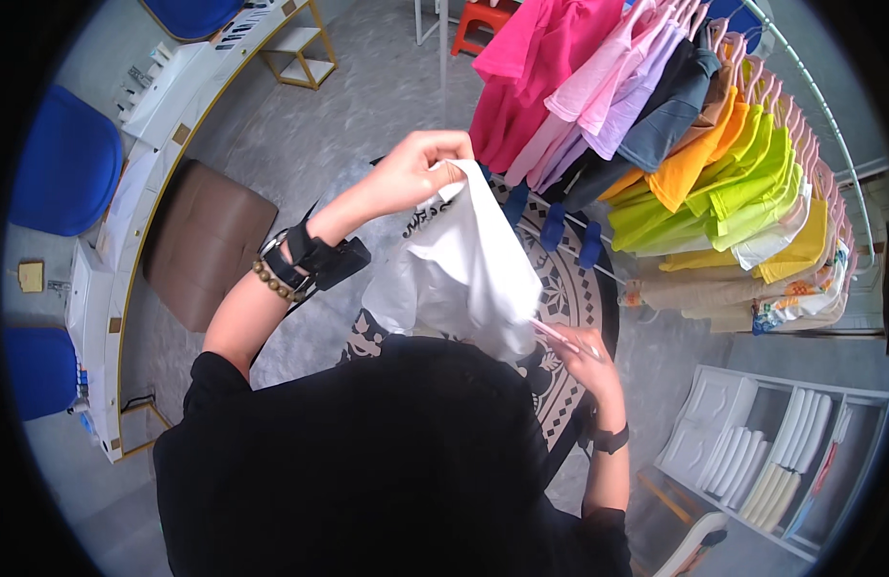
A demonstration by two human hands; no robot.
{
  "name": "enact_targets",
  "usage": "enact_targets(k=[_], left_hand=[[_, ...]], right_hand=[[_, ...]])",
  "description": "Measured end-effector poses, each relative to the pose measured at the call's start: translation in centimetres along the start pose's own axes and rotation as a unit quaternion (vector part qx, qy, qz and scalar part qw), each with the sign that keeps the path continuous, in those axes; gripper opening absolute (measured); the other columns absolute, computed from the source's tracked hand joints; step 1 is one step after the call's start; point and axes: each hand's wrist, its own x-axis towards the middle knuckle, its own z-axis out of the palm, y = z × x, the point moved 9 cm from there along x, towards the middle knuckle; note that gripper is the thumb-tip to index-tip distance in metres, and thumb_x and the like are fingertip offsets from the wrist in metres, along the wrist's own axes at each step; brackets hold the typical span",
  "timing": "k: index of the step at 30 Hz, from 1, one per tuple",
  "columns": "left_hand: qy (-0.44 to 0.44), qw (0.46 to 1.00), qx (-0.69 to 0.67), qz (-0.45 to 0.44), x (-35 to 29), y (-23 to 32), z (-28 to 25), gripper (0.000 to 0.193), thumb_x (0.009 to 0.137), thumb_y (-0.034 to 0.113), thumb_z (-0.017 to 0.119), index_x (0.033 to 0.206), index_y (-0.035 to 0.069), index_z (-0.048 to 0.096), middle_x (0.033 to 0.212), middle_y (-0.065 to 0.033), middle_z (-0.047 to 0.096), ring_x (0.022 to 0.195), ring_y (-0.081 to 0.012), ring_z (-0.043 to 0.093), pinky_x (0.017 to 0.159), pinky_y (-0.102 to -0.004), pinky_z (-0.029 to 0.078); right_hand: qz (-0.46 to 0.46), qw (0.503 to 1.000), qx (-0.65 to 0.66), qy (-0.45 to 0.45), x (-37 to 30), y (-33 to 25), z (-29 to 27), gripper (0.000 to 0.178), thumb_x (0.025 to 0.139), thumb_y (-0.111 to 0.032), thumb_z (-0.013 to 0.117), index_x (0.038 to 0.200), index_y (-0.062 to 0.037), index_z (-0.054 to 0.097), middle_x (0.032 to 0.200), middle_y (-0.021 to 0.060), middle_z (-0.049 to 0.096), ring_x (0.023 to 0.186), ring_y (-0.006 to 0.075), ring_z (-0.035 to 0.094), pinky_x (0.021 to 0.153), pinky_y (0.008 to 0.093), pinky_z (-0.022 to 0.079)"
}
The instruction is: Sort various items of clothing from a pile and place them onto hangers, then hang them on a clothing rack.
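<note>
White garment (478, 264) held raised above a black-patterned rug (571, 313).
From where I stand, left to right: a white worktop (175, 149) with gold edging runs along the wall; a brown padded seat (209, 245) is located beside it. The left hand (420, 173) has its fingers pinched narrow on the upper edge of the garment, near the black lettering, and the fabric hangs in front of the person's black top (358, 462). At the garment's lower right, the right hand (583, 356) has its fingers closed around a slim pink hanger (546, 330). Farther right: a rack (808, 67) of multicoloured clothes; below it, a white shelf unit (709, 409).
</note>
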Motion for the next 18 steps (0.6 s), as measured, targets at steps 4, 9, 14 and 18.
enact_targets(k=[4, 9, 14, 18], left_hand=[[0.021, 0.998, 0.052, 0.032, -0.6, 6.1, -0.4, 0.007, 0.091, 0.004, 0.060, 0.084, 0.001, 0.059, 0.071, 0.0037, 0.057, 0.069, -0.0026, 0.051, 0.062, -0.0230, 0.041], [0.030, 0.981, 0.148, 0.121, -0.8, 11.4, -0.8, 0.003, 0.084, 0.000, 0.064, 0.085, -0.001, 0.066, 0.062, 0.0015, 0.058, 0.060, -0.0024, 0.050, 0.054, -0.0226, 0.038], [-0.026, 0.957, 0.252, 0.140, -0.4, 14.1, 0.9, 0.009, 0.079, -0.002, 0.066, 0.087, -0.003, 0.069, 0.076, -0.0057, 0.069, 0.069, -0.0078, 0.063, 0.061, -0.0226, 0.046], [-0.002, 0.964, 0.213, 0.158, -0.4, 15.0, 0.2, 0.008, 0.079, -0.001, 0.067, 0.087, -0.003, 0.069, 0.076, -0.0053, 0.070, 0.069, -0.0080, 0.062, 0.061, -0.0233, 0.046]], right_hand=[[0.134, 0.988, -0.078, -0.016, -2.4, 4.7, 0.3, 0.015, 0.088, -0.005, 0.057, 0.097, 0.0006, 0.068, 0.062, 0.0135, 0.061, 0.056, 0.0295, 0.058, 0.055, 0.0353, 0.045], [0.155, 0.969, 0.167, 0.099, -1.4, 5.7, 0.3, 0.020, 0.092, -0.006, 0.055, 0.106, -0.0016, 0.069, 0.061, -0.0001, 0.054, 0.055, 0.0065, 0.050, 0.051, 0.0239, 0.039], [0.159, 0.953, 0.259, 0.016, 2.5, 5.3, 2.8, 0.027, 0.098, -0.013, 0.052, 0.117, -0.0007, 0.067, 0.066, -0.0031, 0.055, 0.057, 0.0071, 0.047, 0.054, 0.0219, 0.038], [0.080, 0.887, 0.454, 0.030, 3.5, 5.0, 3.0, 0.042, 0.098, -0.029, 0.059, 0.117, 0.0081, 0.061, 0.072, 0.0021, 0.057, 0.062, 0.0081, 0.049, 0.058, 0.0222, 0.040]])
